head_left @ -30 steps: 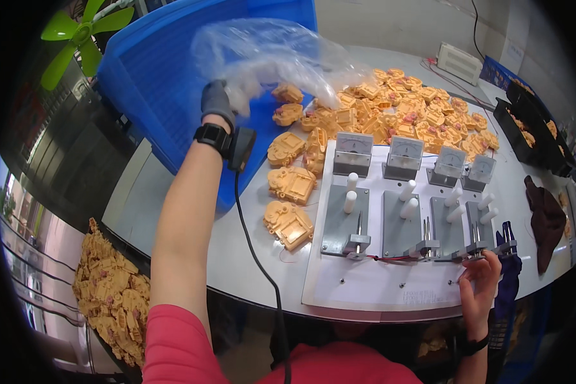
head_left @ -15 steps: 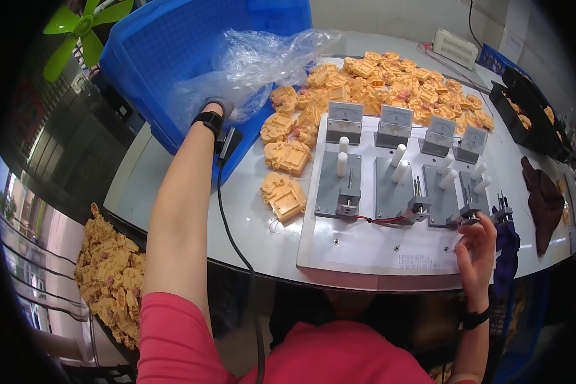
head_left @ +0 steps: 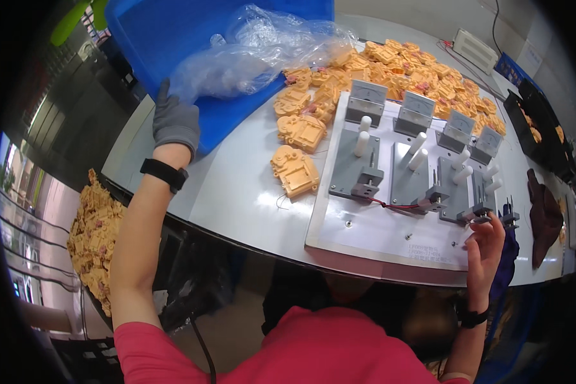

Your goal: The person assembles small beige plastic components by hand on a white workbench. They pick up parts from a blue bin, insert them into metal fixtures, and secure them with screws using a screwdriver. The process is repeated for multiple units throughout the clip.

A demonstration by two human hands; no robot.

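Note:
My left hand (head_left: 175, 121), in a grey glove, is at the near left edge of a blue bin (head_left: 134, 45). Its index finger stretches upward and nothing shows in its grasp; the other fingers are partly hidden. Crumpled clear plastic (head_left: 237, 70) lies in the bin, beside the hand. My bare right hand (head_left: 484, 256) has its fingers bent at the front end of a grey test fixture (head_left: 451, 189), with the thumb apart from the fingertips. Several such fixtures with white pegs and analog meters (head_left: 367, 96) stand on a white board (head_left: 384, 240).
Orange plastic housings (head_left: 422, 83) are heaped behind the meters, with a few single ones (head_left: 294, 171) left of the board. More housings (head_left: 99, 246) lie low at the left. A black tray (head_left: 534, 125), a dark cloth (head_left: 544, 221) and a white box (head_left: 475, 50) are at the right.
My left hand has come away from the clear plastic to the bin's left edge, and its whole glove now shows. My right hand stays at the fixture. The view has shifted a little.

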